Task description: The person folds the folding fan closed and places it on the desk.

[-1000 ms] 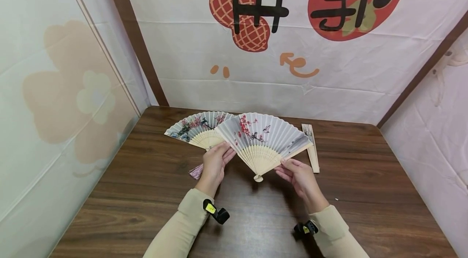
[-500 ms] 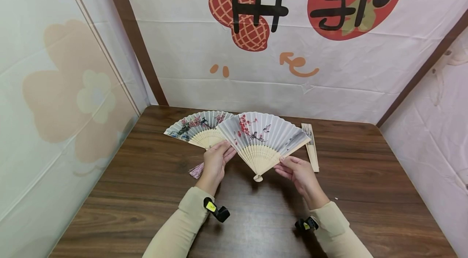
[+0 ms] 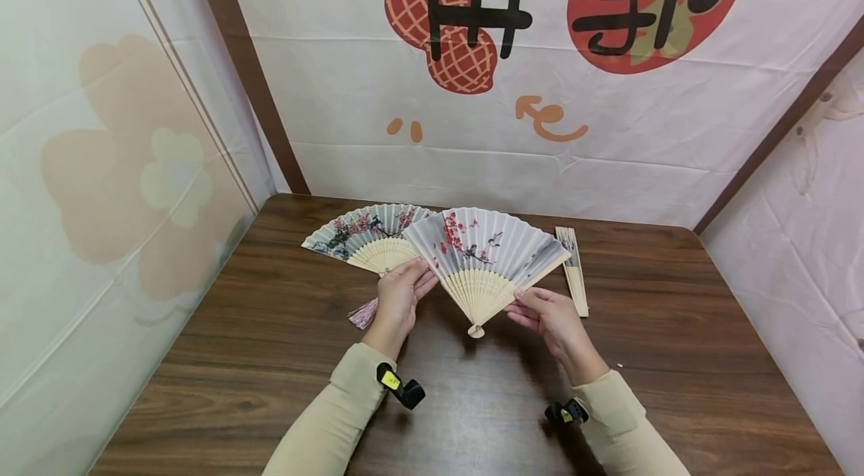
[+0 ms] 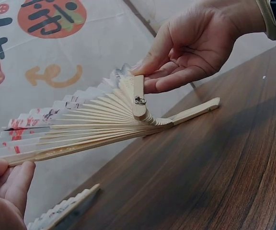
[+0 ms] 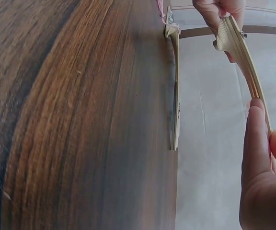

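An unfolded hand fan (image 3: 482, 251) with red blossoms and small birds on pale pleats is held above the table between both hands. My left hand (image 3: 401, 300) pinches its left outer stick, and my right hand (image 3: 550, 322) pinches the right one between thumb and fingers. The pivot end points toward me. In the left wrist view the held fan (image 4: 90, 122) bends at its sticks, a metal ring at the pivot. From the right wrist view the right hand (image 5: 262, 167) grips the fan's edge. A second spread fan (image 3: 367, 232) lies behind the left hand, partly covered.
A pink tassel (image 3: 363, 315) hangs out beside the left wrist. A folded fan (image 3: 575, 277) lies on the dark wooden table (image 3: 675, 326) to the right. At the back a printed white cloth (image 3: 472, 176) rises along the table's edge. A tiny white speck (image 3: 620, 366) lies near the right sleeve.
The held fan's right edge has drawn slightly inward and its left edge has shifted a little to the right, so its spread is a bit narrower. Both hands keep their pinch nearly in place.
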Available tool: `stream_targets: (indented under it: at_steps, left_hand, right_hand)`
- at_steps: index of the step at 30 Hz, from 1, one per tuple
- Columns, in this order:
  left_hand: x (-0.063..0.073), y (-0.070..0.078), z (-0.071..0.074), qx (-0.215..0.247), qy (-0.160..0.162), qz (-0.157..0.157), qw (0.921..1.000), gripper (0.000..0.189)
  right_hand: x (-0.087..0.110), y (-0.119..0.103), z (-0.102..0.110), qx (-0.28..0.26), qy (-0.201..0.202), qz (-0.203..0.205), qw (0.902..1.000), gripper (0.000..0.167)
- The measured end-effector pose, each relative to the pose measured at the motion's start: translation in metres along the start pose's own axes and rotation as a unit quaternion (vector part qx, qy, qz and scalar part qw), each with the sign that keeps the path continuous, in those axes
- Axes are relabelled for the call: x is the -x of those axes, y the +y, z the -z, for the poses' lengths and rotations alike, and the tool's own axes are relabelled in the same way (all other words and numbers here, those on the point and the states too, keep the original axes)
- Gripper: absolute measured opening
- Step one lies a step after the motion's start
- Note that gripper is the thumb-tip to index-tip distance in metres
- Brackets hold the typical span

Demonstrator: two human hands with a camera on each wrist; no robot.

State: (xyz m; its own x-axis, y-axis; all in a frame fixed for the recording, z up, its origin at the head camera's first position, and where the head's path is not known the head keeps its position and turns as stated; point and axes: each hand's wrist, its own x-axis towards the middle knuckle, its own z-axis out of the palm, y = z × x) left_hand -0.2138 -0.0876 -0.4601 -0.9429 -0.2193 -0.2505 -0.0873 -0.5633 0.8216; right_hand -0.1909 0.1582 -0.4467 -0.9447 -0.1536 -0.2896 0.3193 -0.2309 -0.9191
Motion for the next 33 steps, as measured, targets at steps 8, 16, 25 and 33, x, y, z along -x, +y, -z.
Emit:
stream_targets:
  at_steps: [8,16,25,33]
  left_hand:
    - [0.0001,-0.0015,0.0004,0.001,-0.007,-0.002,1.0000,0.028]
    - [0.0005,-0.0012,-0.0016,-0.009,-0.008,0.001,0.9999,0.030]
    - [0.0009,0.0006,-0.0012,-0.016,-0.015,0.004,0.9997,0.034]
    - [0.0017,0.0018,-0.0027,-0.015,-0.016,0.006,0.9997,0.033]
  right_hand:
    - [0.0006,-0.0004,-0.0012,0.015,-0.002,-0.005,0.9999,0.029]
    - [0.0010,-0.0022,-0.0013,0.023,-0.010,0.002,0.9997,0.028]
    - [-0.0008,-0.0023,-0.0022,0.027,-0.008,-0.003,0.9996,0.026]
    - [-0.0009,-0.0037,-0.0029,0.029,-0.017,-0.002,0.9994,0.024]
